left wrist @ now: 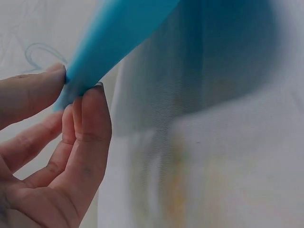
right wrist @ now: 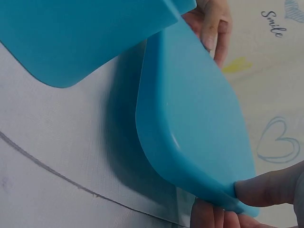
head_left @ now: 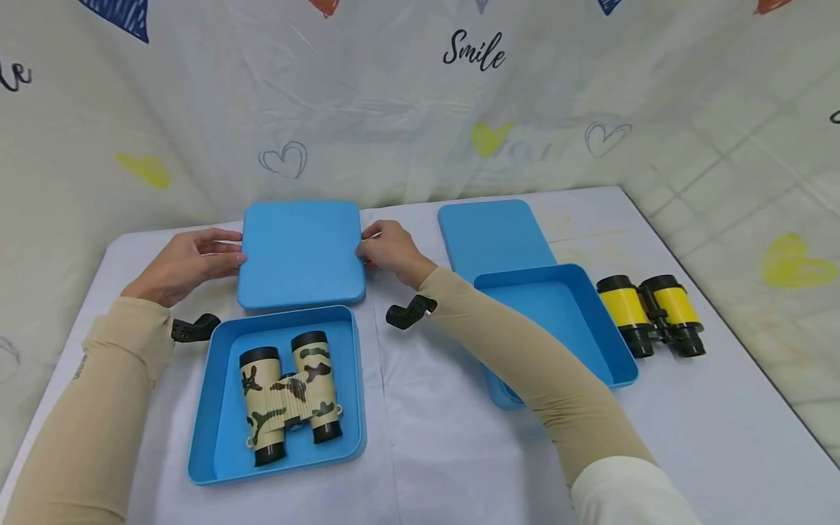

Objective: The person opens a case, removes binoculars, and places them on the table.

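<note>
My left hand (head_left: 190,262) (left wrist: 78,156) pinches the left edge of a blue lid (head_left: 302,255) (left wrist: 118,42) (right wrist: 199,114) between thumb and fingers. On its opposite edge, my right hand (head_left: 397,255) (right wrist: 273,190) pinches with the thumb on top and the fingers below. In the right wrist view the lid is tilted above the white cloth and casts a shadow. Just in front of it lies an open blue box (head_left: 223,415) (right wrist: 80,38), holding camouflage binoculars (head_left: 289,397).
To the right, a second blue box (head_left: 558,313) stands open, partly hidden by my right forearm. Behind it lies another blue lid (head_left: 495,237). Yellow and black binoculars (head_left: 679,306) lie near the table's right edge. A printed cloth (head_left: 394,138) hangs behind the table.
</note>
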Motion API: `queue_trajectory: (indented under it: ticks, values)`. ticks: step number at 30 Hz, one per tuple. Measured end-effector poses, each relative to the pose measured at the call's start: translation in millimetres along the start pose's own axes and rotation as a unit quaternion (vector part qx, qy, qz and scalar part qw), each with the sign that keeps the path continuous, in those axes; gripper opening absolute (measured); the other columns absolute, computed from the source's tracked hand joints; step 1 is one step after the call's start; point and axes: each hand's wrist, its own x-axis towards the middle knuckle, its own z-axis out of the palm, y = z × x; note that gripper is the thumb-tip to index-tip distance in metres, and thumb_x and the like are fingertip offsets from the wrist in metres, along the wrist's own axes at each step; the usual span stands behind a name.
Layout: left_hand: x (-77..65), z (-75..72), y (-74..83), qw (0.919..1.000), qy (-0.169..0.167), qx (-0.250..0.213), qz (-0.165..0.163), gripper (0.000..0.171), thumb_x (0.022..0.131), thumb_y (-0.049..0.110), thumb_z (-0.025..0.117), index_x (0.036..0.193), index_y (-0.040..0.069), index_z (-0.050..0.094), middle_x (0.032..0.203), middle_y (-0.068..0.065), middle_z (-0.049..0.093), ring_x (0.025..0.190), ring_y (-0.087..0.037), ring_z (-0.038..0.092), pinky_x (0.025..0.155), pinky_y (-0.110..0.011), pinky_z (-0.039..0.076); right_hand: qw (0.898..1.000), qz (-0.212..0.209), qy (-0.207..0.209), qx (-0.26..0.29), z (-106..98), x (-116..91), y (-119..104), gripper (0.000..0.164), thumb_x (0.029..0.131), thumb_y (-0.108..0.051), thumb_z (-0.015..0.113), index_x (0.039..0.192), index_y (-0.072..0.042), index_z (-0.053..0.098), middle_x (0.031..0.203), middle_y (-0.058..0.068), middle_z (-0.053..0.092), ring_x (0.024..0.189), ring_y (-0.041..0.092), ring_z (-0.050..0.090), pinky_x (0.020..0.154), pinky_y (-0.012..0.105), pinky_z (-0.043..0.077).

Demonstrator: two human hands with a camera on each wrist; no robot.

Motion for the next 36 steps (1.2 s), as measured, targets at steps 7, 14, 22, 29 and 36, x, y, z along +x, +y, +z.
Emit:
queue_trajectory:
  ticks: [7, 14, 22, 29, 36]
  values:
    - [2.2, 4.1, -4.0, 0.9994, -0.015, 0.032, -0.006, 0.075, 0.101, 0.04, 0.066, 0.16, 0.006, 0.033, 0.153, -0.026, 0.047, 0.124, -0.027, 0.066, 0.113, -0.054, 0.047, 0.999, -0.011, -0.014, -0.038, -1, -1, 4, 0.039, 0.097, -0.015, 0.065, 0.134, -0.005, 0.058, 0.118, 0.014, 0.071, 0.092, 0.02, 0.072, 0.084, 0.029, 0.055]
    - [2.2, 7.5, -1.5, 0.9982, -0.028, 0.052, -0.003, 0.069, 0.104, 0.032, 0.062, 0.159, 0.001, 0.032, 0.154, -0.031, 0.044, 0.139, -0.049, 0.05, 0.116, -0.064, 0.043, 0.997, -0.016, -0.02, -0.069, -2, 0, 6, 0.037, 0.097, -0.013, 0.065, 0.132, -0.003, 0.059, 0.12, 0.015, 0.072, 0.093, 0.021, 0.076, 0.089, 0.031, 0.058]
    - [3.6, 12.0, -1.4, 0.9961, -0.045, 0.074, -0.019, 0.067, 0.104, 0.026, 0.063, 0.158, 0.0, 0.033, 0.15, -0.03, 0.047, 0.131, -0.046, 0.059, 0.112, -0.062, 0.046, 0.991, -0.043, -0.014, -0.122, 1, -1, 7, 0.037, 0.095, -0.011, 0.064, 0.129, 0.0, 0.062, 0.122, 0.016, 0.072, 0.089, 0.02, 0.076, 0.094, 0.035, 0.059]
    - [6.9, 14.5, -2.9, 0.9954, -0.051, 0.08, -0.011, 0.065, 0.103, 0.023, 0.064, 0.156, -0.002, 0.034, 0.148, -0.03, 0.048, 0.123, -0.038, 0.067, 0.109, -0.054, 0.052, 0.985, -0.059, -0.007, -0.161, 0, -3, 6, 0.023, 0.094, -0.01, 0.065, 0.113, 0.002, 0.07, 0.1, 0.015, 0.076, 0.079, 0.018, 0.074, 0.077, 0.028, 0.056]
    - [8.2, 14.8, -1.6, 0.9954, -0.055, 0.077, -0.012, 0.065, 0.103, 0.022, 0.065, 0.155, -0.004, 0.035, 0.145, -0.03, 0.049, 0.11, -0.024, 0.074, 0.101, -0.045, 0.058, 0.983, -0.061, -0.009, -0.175, 0, -6, 5, 0.017, 0.094, -0.009, 0.065, 0.105, 0.002, 0.072, 0.085, 0.01, 0.073, 0.074, 0.015, 0.072, 0.067, 0.023, 0.051]
